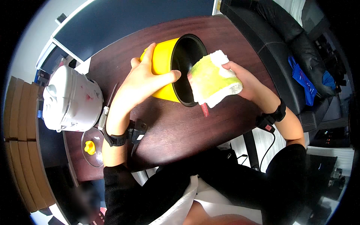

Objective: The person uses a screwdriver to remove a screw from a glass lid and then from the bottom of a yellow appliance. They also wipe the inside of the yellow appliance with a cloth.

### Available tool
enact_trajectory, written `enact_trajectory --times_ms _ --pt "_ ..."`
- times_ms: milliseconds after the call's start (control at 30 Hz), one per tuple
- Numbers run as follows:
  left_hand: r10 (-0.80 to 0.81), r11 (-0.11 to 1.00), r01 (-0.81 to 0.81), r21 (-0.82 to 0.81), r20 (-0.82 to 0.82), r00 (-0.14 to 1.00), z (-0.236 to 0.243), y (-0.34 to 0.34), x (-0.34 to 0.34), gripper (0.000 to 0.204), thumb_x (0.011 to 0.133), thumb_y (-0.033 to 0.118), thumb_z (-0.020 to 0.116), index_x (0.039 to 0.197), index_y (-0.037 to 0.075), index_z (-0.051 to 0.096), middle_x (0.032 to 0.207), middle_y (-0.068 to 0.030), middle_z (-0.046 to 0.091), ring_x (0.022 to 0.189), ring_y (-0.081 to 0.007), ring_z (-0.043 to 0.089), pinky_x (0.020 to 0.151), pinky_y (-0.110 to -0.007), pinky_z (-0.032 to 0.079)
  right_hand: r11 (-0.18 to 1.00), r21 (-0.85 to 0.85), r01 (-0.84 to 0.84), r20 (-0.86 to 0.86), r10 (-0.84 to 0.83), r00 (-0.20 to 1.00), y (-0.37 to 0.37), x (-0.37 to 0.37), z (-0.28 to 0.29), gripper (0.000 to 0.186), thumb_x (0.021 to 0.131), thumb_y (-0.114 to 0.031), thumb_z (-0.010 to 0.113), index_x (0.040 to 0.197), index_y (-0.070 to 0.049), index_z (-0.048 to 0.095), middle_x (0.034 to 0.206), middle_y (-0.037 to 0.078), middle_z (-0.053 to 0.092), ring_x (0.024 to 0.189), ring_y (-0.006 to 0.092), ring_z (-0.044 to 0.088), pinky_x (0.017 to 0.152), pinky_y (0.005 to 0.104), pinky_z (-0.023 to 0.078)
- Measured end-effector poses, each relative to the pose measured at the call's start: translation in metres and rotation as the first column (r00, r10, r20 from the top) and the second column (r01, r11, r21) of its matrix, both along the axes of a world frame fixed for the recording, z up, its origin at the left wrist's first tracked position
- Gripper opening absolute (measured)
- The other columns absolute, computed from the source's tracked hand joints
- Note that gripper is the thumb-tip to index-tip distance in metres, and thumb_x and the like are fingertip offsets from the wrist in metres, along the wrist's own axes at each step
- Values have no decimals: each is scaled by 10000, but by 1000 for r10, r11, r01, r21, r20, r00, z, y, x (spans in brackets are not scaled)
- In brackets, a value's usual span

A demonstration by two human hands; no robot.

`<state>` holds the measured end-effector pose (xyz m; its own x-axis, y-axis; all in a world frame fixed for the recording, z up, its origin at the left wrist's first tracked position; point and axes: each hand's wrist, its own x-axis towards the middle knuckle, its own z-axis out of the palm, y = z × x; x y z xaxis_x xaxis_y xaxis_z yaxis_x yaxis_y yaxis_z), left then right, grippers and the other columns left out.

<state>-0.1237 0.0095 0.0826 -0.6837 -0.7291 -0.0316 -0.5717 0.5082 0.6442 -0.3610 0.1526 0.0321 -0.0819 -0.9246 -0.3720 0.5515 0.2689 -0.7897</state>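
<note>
1. The left hand grasps the tilted pot, thumb at the rim and fingers across the outer wall; if that single-handed grip slackened, the pot could roll or drop. Whether it touches the tabletop beneath cannot be told.
2. The right hand clasps the folded cloth at the pot's mouth, right of the left hand; its loose folds could snag on the rim.
3. The cooker and dish stand left of the left hand; an outward swing could knock either.
</note>
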Motion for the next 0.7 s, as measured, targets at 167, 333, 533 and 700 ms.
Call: enact_trajectory --times_ms 167,333,533,700 --pt "-27 998 26 -61 -17 999 4 12 0 1072 584 555 693 1453 109 252 1215 -306 396 1140 -453 489 981 -422 420 991 -120 65 -60 -73 996 -29 -4 -3 386 930 -230 431 1212 30 470 1153 162 591 1037 260 607 922 374 489" --pt "24 997 -23 -71 13 1000 4 18 -4 1059 560 532 711 1449 148 283 1202 -322 393 1118 -473 483 968 -446 427 962 -207 179 -273 -233 933 -56 14 5 335 916 -181 429 1108 75 530 1061 170 620 975 237 615 814 312 508" --pt "26 991 -24 -133 10 1000 2 23 -4 1030 587 557 677 1441 126 294 1178 -315 433 1111 -464 492 942 -452 444 870 -492 -35 -687 -363 629 -60 46 25 220 907 -153 479 984 34 564 816 108 638 736 175 629 669 296 497" --pt "-96 981 122 150 -174 980 -15 0 -3 1011 624 571 637 1444 104 274 1150 -310 449 1101 -450 514 948 -414 445 715 -477 -511 -871 -308 383 -47 60 22 144 896 -90 490 922 47 524 758 196 595 705 269 625 639 368 482"
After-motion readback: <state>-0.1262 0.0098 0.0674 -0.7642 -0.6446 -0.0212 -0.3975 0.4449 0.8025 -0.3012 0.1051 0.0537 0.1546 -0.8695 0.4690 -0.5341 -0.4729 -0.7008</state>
